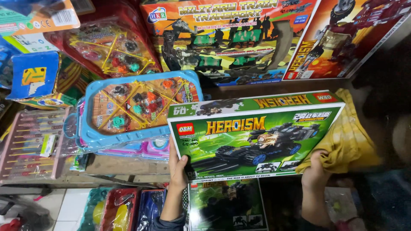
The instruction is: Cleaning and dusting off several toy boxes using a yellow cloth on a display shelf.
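L hand [179, 171] clamped green toy box [252, 137] at its lower-left corner; box's long axis ran left-right toward R hand [316, 169], fingers pinching yellow cloth [349, 137] at right end.

Two bare hands are seen from above, with no rings, watch or gloves to be made out. The left hand [177, 169] is followed by a bare forearm, ended below by the cuff of a dark blue-grey sleeve. Below the right hand [314, 171] a bare wrist is shown, met by a dark sleeve edge with reddish trim.
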